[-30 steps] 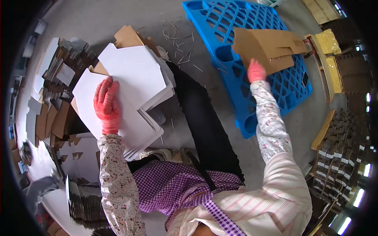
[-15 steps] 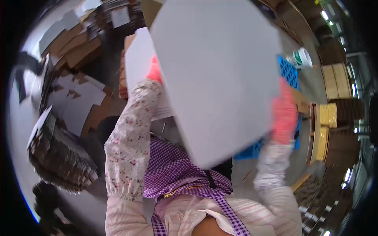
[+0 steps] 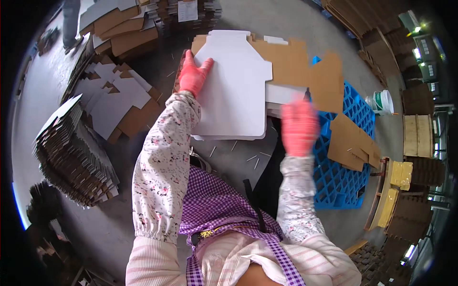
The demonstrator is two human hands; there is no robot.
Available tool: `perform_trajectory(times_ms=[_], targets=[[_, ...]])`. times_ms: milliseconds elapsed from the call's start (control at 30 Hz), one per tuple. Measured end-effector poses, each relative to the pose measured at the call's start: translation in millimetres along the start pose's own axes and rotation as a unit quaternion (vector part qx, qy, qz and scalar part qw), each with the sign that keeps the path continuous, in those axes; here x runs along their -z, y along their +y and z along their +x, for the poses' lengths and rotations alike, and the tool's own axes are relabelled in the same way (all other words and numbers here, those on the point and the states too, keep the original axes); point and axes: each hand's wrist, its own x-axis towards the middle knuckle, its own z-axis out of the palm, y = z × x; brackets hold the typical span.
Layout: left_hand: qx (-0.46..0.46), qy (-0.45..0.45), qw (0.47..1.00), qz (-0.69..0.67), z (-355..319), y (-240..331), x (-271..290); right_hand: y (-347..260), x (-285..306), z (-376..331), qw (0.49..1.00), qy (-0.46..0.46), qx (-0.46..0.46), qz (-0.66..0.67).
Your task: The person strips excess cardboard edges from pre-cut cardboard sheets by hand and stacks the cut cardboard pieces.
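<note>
A flat die-cut cardboard blank with its white side up [image 3: 234,90] lies in front of me on a stack of blanks. My left hand [image 3: 194,76], in a pink-red glove, rests on its left edge, open with thumb and fingers spread. Just right of the blank is my right hand [image 3: 299,125], gloved alike and smeared by motion. It looks closed, and the tip of a thin dark tool [image 3: 307,94] pokes up past it; the tool's kind is too blurred to tell. Brown cardboard [image 3: 286,62] shows beside the white blank.
A blue plastic pallet [image 3: 334,186] on the right bears a brown cardboard piece [image 3: 353,143]. Beyond it stands a white bucket [image 3: 383,101]. Stacked cardboard [image 3: 76,152] is at the left, with more piles at the far left. Several thin pale strips [image 3: 253,158] litter the floor.
The large white blank, earlier raised between both hands, now lies flat on the stack. My left hand is spread on it. My right hand has come inward to the left and sits beside it.
</note>
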Motion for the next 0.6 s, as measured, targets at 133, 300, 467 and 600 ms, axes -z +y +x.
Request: perform_trajectory(times_ms=[133,300,467,600], targets=[[0.002,0.007,0.999,0.048,2,11,-5,143,42,39,0.946,0.056,-0.155,-0.280],[-0.054,0.044,0.992,0.106,-13,22,-2,81,60,42,0.967,0.108,-0.108,0.205],[-0.184,0.116,0.955,0.202,-9,-3,-14,14,-36,39,0.990,-0.086,-0.005,-0.108],[-0.255,0.166,0.921,0.243,-13,3,-19,9,-48,44,0.976,-0.102,-0.067,-0.182]])
